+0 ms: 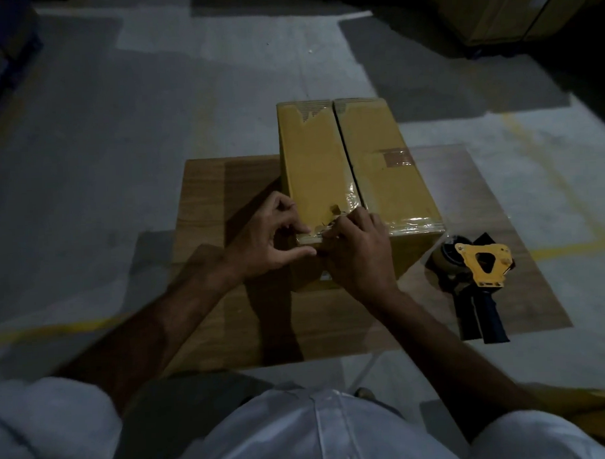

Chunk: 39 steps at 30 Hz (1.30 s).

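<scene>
A yellow-brown cardboard box (pixel 377 165) stands on a small wooden table (pixel 224 204), its two top flaps closed with a dark seam between them. Clear tape (pixel 348 196) lies glossy across its near end. My left hand (pixel 267 241) rests at the box's near left corner, thumb under the edge and fingers curled on top. My right hand (pixel 356 251) pinches a crumpled bit of tape at the near edge of the box.
A tape dispenser (pixel 481 274) with a yellow frame and dark handle lies on the table right of the box. Grey concrete floor with yellow lines surrounds the table. Large cartons (pixel 499 9) stand at the far right.
</scene>
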Motion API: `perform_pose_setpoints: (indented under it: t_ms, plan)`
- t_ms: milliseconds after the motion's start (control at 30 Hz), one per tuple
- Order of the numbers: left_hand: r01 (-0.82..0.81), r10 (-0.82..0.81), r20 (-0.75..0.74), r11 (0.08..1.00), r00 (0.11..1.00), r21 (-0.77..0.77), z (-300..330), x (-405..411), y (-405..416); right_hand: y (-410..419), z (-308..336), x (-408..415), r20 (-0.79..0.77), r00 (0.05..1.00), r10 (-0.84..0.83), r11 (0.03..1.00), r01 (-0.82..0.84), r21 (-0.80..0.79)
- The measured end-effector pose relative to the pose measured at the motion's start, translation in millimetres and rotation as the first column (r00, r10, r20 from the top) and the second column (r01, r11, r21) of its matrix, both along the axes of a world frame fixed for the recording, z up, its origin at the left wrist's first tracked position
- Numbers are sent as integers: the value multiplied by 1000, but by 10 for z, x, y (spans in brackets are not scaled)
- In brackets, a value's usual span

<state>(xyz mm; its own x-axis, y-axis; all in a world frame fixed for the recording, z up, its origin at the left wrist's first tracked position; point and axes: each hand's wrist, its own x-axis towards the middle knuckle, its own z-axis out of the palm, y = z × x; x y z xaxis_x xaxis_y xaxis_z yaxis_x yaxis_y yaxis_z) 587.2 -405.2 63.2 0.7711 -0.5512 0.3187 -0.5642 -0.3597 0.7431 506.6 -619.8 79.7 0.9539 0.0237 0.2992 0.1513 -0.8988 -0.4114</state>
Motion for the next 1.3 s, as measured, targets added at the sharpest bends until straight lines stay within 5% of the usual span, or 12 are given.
perform_pose_setpoints:
  t_ms: [167, 367, 533, 633, 733, 833, 933, 1000, 1167, 1300]
  plan:
    - [-101, 101, 24, 995, 995, -13, -175, -190, -121, -162, -8, -16, 62, 992, 109, 985, -116, 125]
    - [-198, 184, 109, 970, 977, 144, 159, -163, -200, -331, 139, 14, -19, 979, 202, 965, -196, 177]
    - [-251, 214, 200, 951, 956, 181, 249, -288, -527, -631, 134, -39, 12, 991, -134, 991, 134, -7]
    - [-276, 216, 236, 926, 947, 258, 258, -280, -550, -652, 32, -163, -5, 998, -65, 995, 65, -77]
    - [-328, 211, 308, 854, 928, 403, 248, -329, -614, -901, 95, -135, 33, 995, -91, 996, 90, 16]
    - [-284, 160, 351, 898, 922, 336, 287, -421, -940, -1307, 157, -121, -32, 976, -214, 974, 216, 70]
    - [-159, 33, 335, 921, 942, 356, 335, -401, -1270, -1488, 83, -186, -178, 982, -62, 973, 100, 209]
    - [-117, 3, 287, 917, 958, 380, 351, -336, -1268, -1492, 52, -216, -159, 987, 3, 947, 48, 317]
    - [-53, -60, 229, 887, 972, 459, 466, -246, -732, -1286, -31, -370, -50, 993, 105, 954, -86, 288]
    - [-48, -3, 130, 921, 991, 386, 526, -367, -437, -984, -102, -469, -22, 971, 236, 900, -210, 381]
